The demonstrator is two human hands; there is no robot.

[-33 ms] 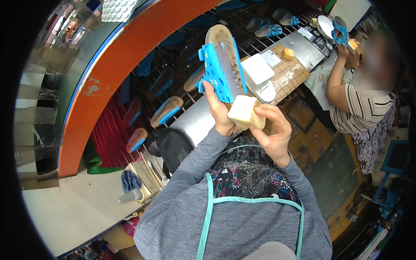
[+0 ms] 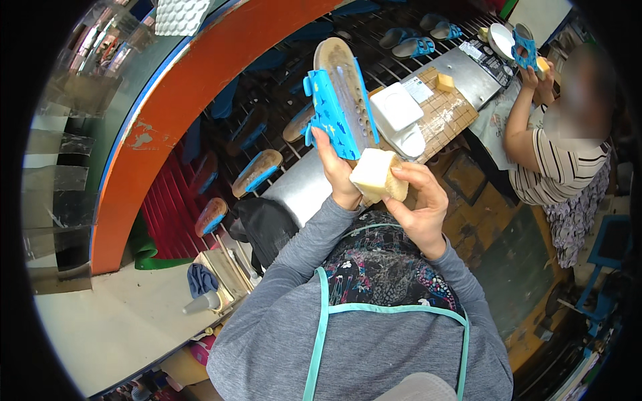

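Observation:
My left hand (image 2: 338, 170) grips a sandal (image 2: 344, 93) by its near end, with the thumb along its side. The sandal has a brown footbed and a bright blue strap printed with small dark and yellow figures; it is held up, its rounded far end pointing away from me. Between the thumb and fingers of my right hand (image 2: 424, 204) is a pale yellow sponge block (image 2: 374, 172). The sponge is at the sandal's near end and partly hides it; whether they touch I cannot tell. The left fingers are mostly hidden beneath the sandal.
More sandals (image 2: 257, 172) lie on a dark slatted rack (image 2: 428, 60) beside an orange curved frame (image 2: 167, 80). A wooden board (image 2: 455, 110) carries a white container (image 2: 396, 107) and another sponge (image 2: 445, 82). At the right a co-worker (image 2: 528, 144) holds a blue sandal and sponge.
The sandal and the sponge have shifted very slightly to the left with my hands. Both grips look the same.

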